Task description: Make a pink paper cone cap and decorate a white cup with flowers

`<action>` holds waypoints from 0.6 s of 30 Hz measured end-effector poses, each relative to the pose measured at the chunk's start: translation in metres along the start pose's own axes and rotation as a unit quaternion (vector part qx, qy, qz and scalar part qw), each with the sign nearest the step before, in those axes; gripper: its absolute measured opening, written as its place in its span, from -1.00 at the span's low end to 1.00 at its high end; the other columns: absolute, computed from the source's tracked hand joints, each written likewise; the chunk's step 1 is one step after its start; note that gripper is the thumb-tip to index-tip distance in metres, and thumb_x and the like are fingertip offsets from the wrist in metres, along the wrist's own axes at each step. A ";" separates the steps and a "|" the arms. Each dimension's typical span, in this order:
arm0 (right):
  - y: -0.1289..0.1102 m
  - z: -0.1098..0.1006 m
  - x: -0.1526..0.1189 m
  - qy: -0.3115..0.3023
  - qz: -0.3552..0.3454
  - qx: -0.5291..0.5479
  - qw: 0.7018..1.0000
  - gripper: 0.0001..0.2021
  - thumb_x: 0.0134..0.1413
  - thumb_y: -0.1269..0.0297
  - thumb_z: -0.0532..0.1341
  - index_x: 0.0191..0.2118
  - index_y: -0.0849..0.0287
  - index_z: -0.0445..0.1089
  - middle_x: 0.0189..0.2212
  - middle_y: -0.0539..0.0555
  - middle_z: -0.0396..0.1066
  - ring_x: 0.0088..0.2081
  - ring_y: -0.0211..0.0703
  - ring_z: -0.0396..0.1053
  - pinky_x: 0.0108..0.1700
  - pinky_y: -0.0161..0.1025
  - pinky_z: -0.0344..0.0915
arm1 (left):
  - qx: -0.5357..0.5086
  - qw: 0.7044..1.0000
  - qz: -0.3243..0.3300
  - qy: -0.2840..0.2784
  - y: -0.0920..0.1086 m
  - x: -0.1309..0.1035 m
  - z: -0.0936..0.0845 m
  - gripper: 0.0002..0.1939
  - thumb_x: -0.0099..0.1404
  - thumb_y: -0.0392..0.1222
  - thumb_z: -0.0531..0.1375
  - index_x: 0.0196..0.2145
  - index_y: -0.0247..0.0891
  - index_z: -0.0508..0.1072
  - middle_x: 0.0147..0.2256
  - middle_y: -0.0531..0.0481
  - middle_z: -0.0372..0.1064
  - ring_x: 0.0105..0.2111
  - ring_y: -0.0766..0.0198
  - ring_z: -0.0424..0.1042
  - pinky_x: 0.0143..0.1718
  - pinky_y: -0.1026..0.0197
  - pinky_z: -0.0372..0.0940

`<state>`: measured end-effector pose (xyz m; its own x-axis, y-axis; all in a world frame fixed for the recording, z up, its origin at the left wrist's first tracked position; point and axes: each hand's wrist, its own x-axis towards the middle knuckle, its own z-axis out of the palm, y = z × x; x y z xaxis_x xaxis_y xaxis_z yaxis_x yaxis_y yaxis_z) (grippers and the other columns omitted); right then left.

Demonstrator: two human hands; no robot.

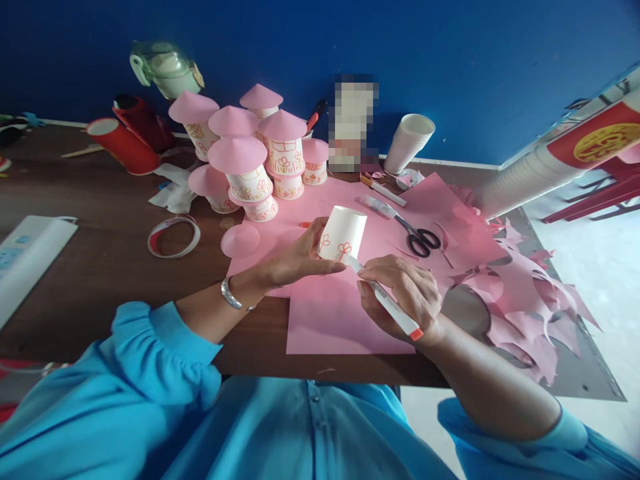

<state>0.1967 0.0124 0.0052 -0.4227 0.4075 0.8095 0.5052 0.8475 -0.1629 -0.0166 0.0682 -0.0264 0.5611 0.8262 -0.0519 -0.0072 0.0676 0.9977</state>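
Observation:
A white paper cup [345, 230] with orange-red flower drawings is gripped by my left hand [306, 257], its fingers wrapped around the left side and base. My right hand [403, 293] holds a white marker [393, 308] with an orange-red end, its tip at the cup beside a drawn flower. Pink paper [325, 327] lies beneath both hands. Left of the cup, a pink paper cone [241, 241] rests on the table. Behind it stand several decorated cups [249, 183] topped with pink cone roofs [237, 155], some of them stacked.
Black-handled scissors [423, 241] and another marker [384, 191] lie right of the cup. Pink paper scraps [525, 313] cover the right edge. A tape roll [173, 237], a red tube [123, 147] and a power strip [33, 260] are on the left. Stacked white cups [409, 143] stand at the blue wall.

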 end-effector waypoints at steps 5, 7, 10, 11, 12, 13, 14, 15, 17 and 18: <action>0.000 -0.002 -0.001 0.031 -0.007 0.010 0.999 -0.88 0.24 0.49 0.22 -0.12 0.23 0.38 -0.42 0.08 0.49 -0.43 -0.18 0.51 -0.42 -0.26 0.50 | -0.007 1.000 0.008 -0.001 -0.006 -0.001 -0.002 -0.30 0.17 -0.06 0.47 0.17 -0.11 0.26 0.15 -0.15 0.30 0.15 -0.05 0.33 0.04 -0.03 0.35; 0.001 -0.004 -0.004 0.039 0.007 -0.003 0.999 -0.87 0.28 0.44 0.22 -0.07 0.22 0.38 -0.37 0.11 0.51 -0.39 -0.15 0.52 -0.41 -0.24 0.50 | -0.029 1.000 0.001 -0.002 -0.007 -0.001 -0.002 -0.32 0.19 -0.08 0.46 0.18 -0.08 0.27 0.15 -0.13 0.31 0.15 -0.03 0.34 0.03 -0.02 0.36; 0.002 -0.005 -0.007 0.051 0.039 -0.021 0.998 -0.80 0.29 0.38 0.24 0.01 0.16 0.37 -0.29 0.13 0.53 -0.28 -0.08 0.56 -0.33 -0.18 0.53 | -0.068 0.997 0.001 -0.021 -0.006 -0.001 0.000 -0.33 0.22 -0.10 0.44 0.21 -0.02 0.28 0.15 -0.11 0.34 0.15 -0.02 0.35 0.01 0.00 0.37; 0.003 -0.005 -0.007 0.055 0.050 -0.024 0.997 -0.78 0.29 0.38 0.25 0.02 0.14 0.37 -0.26 0.13 0.54 -0.24 -0.06 0.57 -0.29 -0.16 0.54 | -0.076 0.997 0.006 -0.030 -0.005 0.000 0.000 -0.35 0.24 -0.11 0.43 0.22 -0.03 0.30 0.12 -0.11 0.37 0.14 -0.02 0.36 0.01 0.01 0.37; 0.004 -0.004 -0.008 0.059 0.059 -0.026 0.996 -0.77 0.29 0.38 0.26 0.03 0.13 0.37 -0.24 0.13 0.54 -0.21 -0.05 0.58 -0.26 -0.15 0.55 | -0.079 0.996 0.012 -0.036 -0.004 0.000 0.001 -0.38 0.25 -0.11 0.42 0.21 -0.05 0.32 0.10 -0.10 0.40 0.14 -0.01 0.37 0.03 0.01 0.36; 0.004 -0.003 -0.008 0.063 0.067 -0.025 0.995 -0.77 0.28 0.38 0.26 0.03 0.13 0.37 -0.22 0.13 0.55 -0.19 -0.05 0.58 -0.24 -0.14 0.55 | -0.079 0.996 0.020 -0.040 -0.002 0.001 0.001 -0.41 0.26 -0.12 0.41 0.19 -0.07 0.34 0.08 -0.10 0.41 0.13 0.00 0.37 0.04 0.02 0.35; 0.004 -0.003 -0.008 0.064 0.070 -0.023 0.995 -0.77 0.29 0.38 0.26 0.03 0.12 0.38 -0.22 0.13 0.55 -0.19 -0.05 0.58 -0.23 -0.14 0.55 | -0.076 0.996 0.027 -0.039 -0.001 0.001 0.001 -0.45 0.27 -0.12 0.40 0.16 -0.09 0.36 0.06 -0.10 0.43 0.12 0.01 0.37 0.04 0.03 0.34; 0.005 -0.002 -0.008 0.062 0.071 -0.019 0.995 -0.76 0.29 0.39 0.26 0.04 0.12 0.37 -0.21 0.13 0.55 -0.19 -0.05 0.58 -0.23 -0.14 0.55 | -0.071 0.996 0.032 -0.039 -0.001 0.002 0.001 -0.49 0.27 -0.13 0.40 0.13 -0.11 0.38 0.05 -0.09 0.44 0.11 0.03 0.37 0.04 0.04 0.34; 0.005 0.000 -0.008 0.050 0.067 -0.009 0.996 -0.76 0.29 0.39 0.25 0.05 0.12 0.37 -0.22 0.12 0.54 -0.20 -0.06 0.58 -0.25 -0.15 0.55 | -0.068 0.996 0.034 -0.042 -0.001 0.003 0.000 -0.54 0.28 -0.15 0.39 0.10 -0.13 0.40 0.01 -0.08 0.45 0.06 0.06 0.40 0.02 0.06 0.33; 0.004 0.001 -0.009 0.043 0.064 -0.004 0.997 -0.75 0.29 0.40 0.25 0.05 0.12 0.36 -0.23 0.11 0.54 -0.21 -0.06 0.58 -0.26 -0.16 0.55 | -0.070 0.996 0.030 -0.046 -0.001 0.003 0.000 -0.54 0.28 -0.14 0.39 0.09 -0.14 0.40 -0.01 -0.08 0.45 0.03 0.07 0.41 0.00 0.06 0.33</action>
<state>0.2018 0.0130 -0.0029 -0.2885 0.4809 0.8279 0.5570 0.7876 -0.2634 -0.0149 0.0705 -0.0278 0.6296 0.7767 0.0191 -0.1546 0.1011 0.9828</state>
